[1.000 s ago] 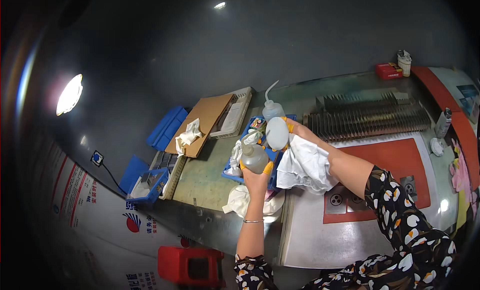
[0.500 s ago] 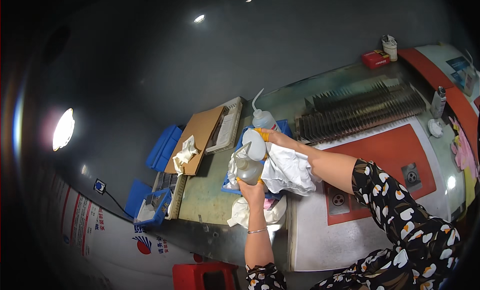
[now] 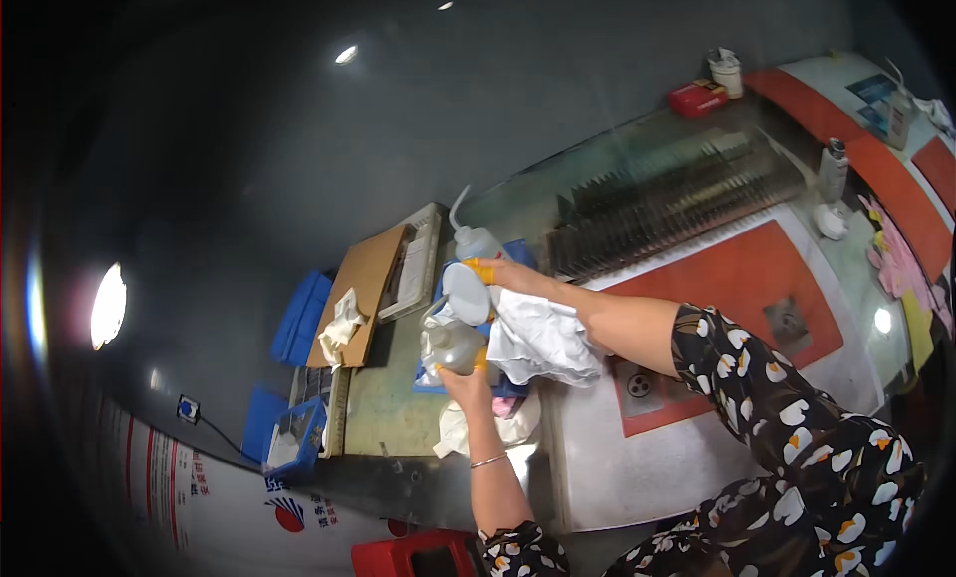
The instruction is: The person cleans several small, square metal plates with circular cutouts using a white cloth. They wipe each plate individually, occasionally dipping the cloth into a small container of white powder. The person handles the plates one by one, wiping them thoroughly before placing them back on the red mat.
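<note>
Yellow finger covers show on both my hands. My left hand [image 3: 468,386] is closed around a translucent squeeze bottle [image 3: 457,347], standing over the blue tray [image 3: 426,380]. Just above that bottle, my right hand [image 3: 510,276] pinches a flat white oval piece [image 3: 467,293]; its material is unclear. A crumpled white cloth [image 3: 545,340] hangs below my right hand, and I cannot tell whether the fingers hold it too. Behind the right hand stands a second squeeze bottle [image 3: 480,241] with a bent spout. A cream cloth [image 3: 455,430] lies near the left wrist.
Rows of thin upright plates [image 3: 677,214] stand at the back right. An orange-red sheet [image 3: 742,313] lies on the white board [image 3: 637,477]. Cardboard [image 3: 351,278], a white tray [image 3: 413,268] and blue bins [image 3: 299,433] are at left. A red stool [image 3: 413,557] stands below the table's front edge.
The view has swung, so the scene sits further left in the picture. Both hands keep their holds, and the oval piece remains just above the bottle.
</note>
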`<state>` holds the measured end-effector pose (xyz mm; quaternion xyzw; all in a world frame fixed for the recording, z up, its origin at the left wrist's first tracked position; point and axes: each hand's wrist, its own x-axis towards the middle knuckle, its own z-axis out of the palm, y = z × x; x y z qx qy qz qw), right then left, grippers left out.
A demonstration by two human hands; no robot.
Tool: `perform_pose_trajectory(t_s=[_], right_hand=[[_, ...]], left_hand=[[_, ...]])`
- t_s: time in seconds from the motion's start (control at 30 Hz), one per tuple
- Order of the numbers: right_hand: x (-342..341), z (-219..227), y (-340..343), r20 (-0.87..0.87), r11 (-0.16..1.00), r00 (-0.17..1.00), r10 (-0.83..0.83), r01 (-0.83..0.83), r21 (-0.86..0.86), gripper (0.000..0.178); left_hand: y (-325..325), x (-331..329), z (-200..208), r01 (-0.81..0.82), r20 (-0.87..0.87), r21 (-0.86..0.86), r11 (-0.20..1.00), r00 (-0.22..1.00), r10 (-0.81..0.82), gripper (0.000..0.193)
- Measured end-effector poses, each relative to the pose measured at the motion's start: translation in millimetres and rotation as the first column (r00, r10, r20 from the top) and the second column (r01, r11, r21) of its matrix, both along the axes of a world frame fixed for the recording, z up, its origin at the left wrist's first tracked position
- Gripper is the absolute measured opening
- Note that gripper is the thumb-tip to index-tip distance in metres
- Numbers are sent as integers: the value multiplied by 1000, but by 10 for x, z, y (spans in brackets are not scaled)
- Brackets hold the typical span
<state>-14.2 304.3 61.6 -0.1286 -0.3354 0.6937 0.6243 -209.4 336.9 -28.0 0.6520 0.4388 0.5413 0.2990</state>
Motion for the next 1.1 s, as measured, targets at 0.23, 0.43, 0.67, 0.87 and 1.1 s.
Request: perform_pose_trajectory(t_s=[0.23, 0.43, 0.67, 0.87, 1.1], right_hand=[[278, -18, -796, 307, 991, 943, -128, 108, 81, 28], [635, -337, -2539, 370, 912, 867, -335, 397, -102, 28], [1074, -828, -4927, 449, 192, 411, -793, 869, -456, 27], [1762, -923, -4946, 874, 10, -414, 253, 905, 425, 35], [2066, -1404, -5072, 808, 153, -457, 371, 889, 432, 34]], left_hand=[[754, -135, -53, 32, -83, 13, 999, 996, -31, 56], [945, -40, 366, 37, -230, 447, 894, 970, 75, 51], [-1585, 2219, 574, 968, -781, 181, 174, 249, -572, 47], [-3173, 3964, -228, 973, -587, 24, -229, -172, -791, 48], [-3678, 4414, -728, 985, -548, 49, -163, -110, -829, 16]])
